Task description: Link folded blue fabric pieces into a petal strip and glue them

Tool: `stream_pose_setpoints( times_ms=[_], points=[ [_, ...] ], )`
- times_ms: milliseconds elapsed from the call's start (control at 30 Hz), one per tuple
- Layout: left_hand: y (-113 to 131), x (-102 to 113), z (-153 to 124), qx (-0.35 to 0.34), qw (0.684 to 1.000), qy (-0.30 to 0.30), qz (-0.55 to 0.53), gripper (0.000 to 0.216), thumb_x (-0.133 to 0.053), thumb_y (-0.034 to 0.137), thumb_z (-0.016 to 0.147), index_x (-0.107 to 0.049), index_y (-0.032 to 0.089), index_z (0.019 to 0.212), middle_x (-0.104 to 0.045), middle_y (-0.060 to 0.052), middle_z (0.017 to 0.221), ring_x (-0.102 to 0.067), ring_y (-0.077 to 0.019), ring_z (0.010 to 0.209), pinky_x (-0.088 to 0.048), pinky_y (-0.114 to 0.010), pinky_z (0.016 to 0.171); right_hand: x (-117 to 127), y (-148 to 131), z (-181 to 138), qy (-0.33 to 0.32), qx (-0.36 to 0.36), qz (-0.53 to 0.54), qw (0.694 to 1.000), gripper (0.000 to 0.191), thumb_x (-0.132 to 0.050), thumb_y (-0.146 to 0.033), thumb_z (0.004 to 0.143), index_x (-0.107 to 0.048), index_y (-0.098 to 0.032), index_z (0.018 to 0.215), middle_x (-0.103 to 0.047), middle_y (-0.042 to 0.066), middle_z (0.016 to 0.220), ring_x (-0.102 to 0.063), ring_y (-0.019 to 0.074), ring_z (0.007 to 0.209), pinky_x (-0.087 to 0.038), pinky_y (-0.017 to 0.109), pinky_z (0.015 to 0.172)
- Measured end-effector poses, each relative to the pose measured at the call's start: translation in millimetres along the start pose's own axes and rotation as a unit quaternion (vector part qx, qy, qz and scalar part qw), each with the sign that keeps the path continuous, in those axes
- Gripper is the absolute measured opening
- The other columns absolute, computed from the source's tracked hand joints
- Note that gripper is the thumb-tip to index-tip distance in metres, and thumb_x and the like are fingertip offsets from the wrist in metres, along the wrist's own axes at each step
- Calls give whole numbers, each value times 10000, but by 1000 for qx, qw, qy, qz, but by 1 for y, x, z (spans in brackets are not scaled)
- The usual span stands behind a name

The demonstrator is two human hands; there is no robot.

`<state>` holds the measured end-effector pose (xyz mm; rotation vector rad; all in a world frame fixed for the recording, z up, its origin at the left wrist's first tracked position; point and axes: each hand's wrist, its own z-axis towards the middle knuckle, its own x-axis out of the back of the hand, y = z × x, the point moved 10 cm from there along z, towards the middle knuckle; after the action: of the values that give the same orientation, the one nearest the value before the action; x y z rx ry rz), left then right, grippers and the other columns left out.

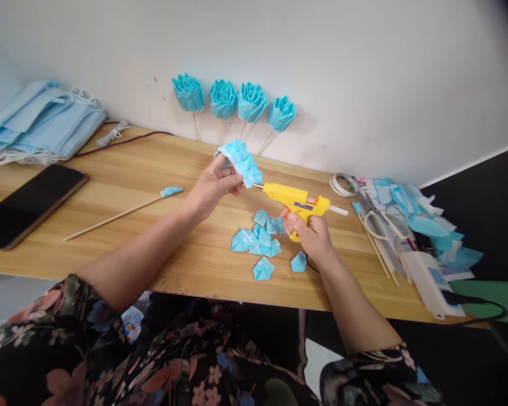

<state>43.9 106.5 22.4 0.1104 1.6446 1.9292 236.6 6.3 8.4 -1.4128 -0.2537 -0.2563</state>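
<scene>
Between its thumb and fingers, my left hand [215,186] holds up a curved strip of folded blue petals [243,162], joined in an overlapping row. A yellow hot glue gun [294,200] is gripped in my right hand [311,231], index finger at the orange trigger. The gun's metal nozzle meets the strip's lower right end, touching it or very close. White glue stick sticks out of the gun's back. Below the hands, several loose folded blue petals [260,242] lie on the wooden table. Left of them rests a wooden stick [114,217] with a blue tip.
Several blue flowers on sticks [223,98] lean against the wall. A stack of face masks [38,121] and a phone [29,206] lie left. At right are tape [344,184], scissors [385,223], blue scraps [410,208] and a white power strip [432,285] with a black cord.
</scene>
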Motion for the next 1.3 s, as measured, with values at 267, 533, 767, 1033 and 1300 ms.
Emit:
stream_pose_setpoints(
  times_ms=[267, 533, 767, 1033, 1300],
  points=[
    [1, 0, 0, 8, 1000, 9, -8, 467, -753, 221, 799, -611, 210, 1244, -698, -21, 877, -609, -108, 668, -468, -255, 637, 1, -4, 2, 1, 20, 10, 1000, 449, -596, -591, 937, -587, -215, 692, -525, -8, 626, -488, 131, 581, -413, 296, 577],
    [1, 0, 0, 5, 1000, 9, -12, 447, -757, 212, 799, -621, 214, 1225, -705, -25, 881, -608, -108, 659, -470, -256, 631, 7, -2, 1, 23, 12, 0, 1000, 454, -600, -612, 923, -604, -213, 705, -538, -6, 625, -498, 130, 580, -428, 293, 574],
    [1, 0, 0, 5, 1000, 4, -13, 476, -754, 211, 802, -610, 223, 1255, -715, -27, 911, -617, -107, 668, -473, -253, 632, 9, -2, 2, 31, 10, 0, 999, 455, -608, -612, 915, -594, -214, 696, -536, -11, 622, -499, 131, 578, -437, 298, 589],
    [0, -1, 1, 3, 1000, 2, -22, 496, -746, 187, 797, -604, 221, 1271, -712, -32, 919, -621, -113, 690, -473, -259, 639, 10, -3, 1, 37, 12, -13, 999, 430, -598, -591, 921, -605, -213, 718, -546, -13, 628, -511, 129, 580, -443, 289, 590],
    [0, 0, 1, 9, 999, 14, -46, 500, -745, 200, 765, -608, 233, 1244, -699, -23, 899, -626, -125, 706, -464, -252, 606, 16, -17, -1, 90, 39, -179, 979, 297, -647, -508, 858, -721, -221, 887, -717, 40, 779, -643, 203, 704, -502, 332, 665]
  ],
)
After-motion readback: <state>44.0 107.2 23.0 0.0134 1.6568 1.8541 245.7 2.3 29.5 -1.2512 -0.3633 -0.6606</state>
